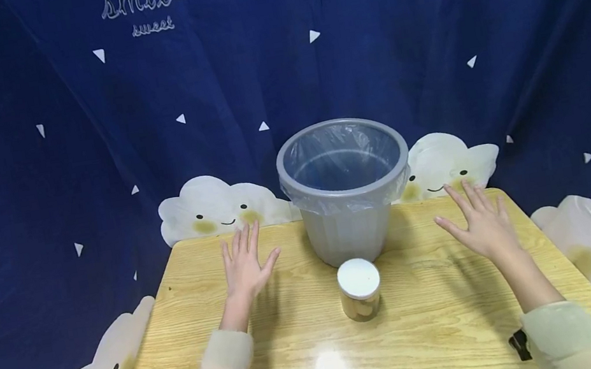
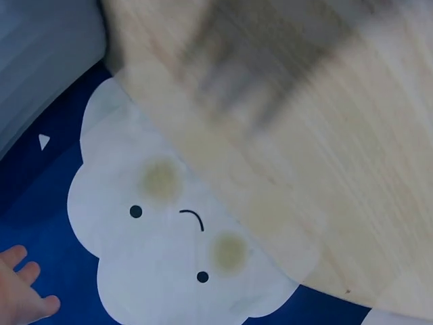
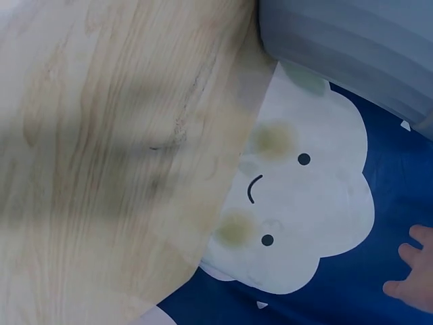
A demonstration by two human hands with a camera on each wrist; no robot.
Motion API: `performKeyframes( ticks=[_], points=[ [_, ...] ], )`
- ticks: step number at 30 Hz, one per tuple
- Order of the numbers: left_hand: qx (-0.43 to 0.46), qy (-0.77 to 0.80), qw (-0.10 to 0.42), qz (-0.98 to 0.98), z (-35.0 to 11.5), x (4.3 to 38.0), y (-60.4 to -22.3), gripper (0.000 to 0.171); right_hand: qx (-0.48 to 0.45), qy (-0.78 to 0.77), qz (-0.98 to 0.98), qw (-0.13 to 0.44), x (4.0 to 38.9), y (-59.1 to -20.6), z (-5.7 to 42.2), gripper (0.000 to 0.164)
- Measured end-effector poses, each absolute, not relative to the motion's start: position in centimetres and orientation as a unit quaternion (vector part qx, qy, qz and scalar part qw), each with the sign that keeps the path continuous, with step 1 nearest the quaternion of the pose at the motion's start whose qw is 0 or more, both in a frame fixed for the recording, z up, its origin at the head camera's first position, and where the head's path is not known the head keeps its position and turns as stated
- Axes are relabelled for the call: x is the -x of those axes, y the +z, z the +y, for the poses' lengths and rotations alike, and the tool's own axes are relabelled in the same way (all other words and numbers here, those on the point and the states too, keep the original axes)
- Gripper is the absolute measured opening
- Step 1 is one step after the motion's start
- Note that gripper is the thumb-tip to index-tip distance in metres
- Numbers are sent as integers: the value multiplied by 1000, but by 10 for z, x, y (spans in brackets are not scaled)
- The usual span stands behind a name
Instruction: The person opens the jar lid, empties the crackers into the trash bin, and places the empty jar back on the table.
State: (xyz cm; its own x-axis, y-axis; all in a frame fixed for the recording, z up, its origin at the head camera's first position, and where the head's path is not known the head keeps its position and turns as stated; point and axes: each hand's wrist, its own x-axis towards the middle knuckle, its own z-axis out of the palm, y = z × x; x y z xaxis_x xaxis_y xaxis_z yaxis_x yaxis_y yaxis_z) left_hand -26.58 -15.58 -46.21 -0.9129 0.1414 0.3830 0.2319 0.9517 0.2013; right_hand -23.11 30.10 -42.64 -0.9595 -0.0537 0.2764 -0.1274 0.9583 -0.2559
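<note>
In the head view a grey trash bin (image 1: pixel 345 228) lined with a clear plastic bag (image 1: pixel 327 200) stands at the back middle of a wooden table. Right in front of it is a small see-through jar (image 1: pixel 361 308) with a white lid (image 1: pixel 359 278); what it contains is too small to make out. My left hand (image 1: pixel 244 270) hovers to the left of both, fingers spread, holding nothing. On the other side my right hand (image 1: pixel 485 228) is likewise raised with spread fingers and touches nothing. Each wrist view catches only some fingertips at its lower edge.
The wooden table (image 1: pixel 295 365) ends just behind the bin. A dark blue curtain (image 1: pixel 232 78) with white triangles and smiling clouds hangs around its back and sides. Near the right sleeve a small black object (image 1: pixel 520 345) shows.
</note>
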Motion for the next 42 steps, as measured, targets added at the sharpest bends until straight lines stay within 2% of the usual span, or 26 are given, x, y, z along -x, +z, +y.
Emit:
performKeyframes(
  ticks=[8, 24, 34, 42],
  points=[
    [124, -161, 257, -945, -149, 256, -478, 69, -65, 188, -954, 225, 233, -438, 293, 66],
    [164, -226, 338, -898, -131, 240, -519, 67, -84, 284, -914, 278, 224, -464, 270, 58],
    [204, -249, 350, -880, -120, 233, -543, 66, -97, 327, -898, 276, 218, -477, 250, 57],
    [224, -307, 334, -863, -115, 227, -561, 60, -121, 359, -886, 268, 218, -484, 238, 57]
  ],
)
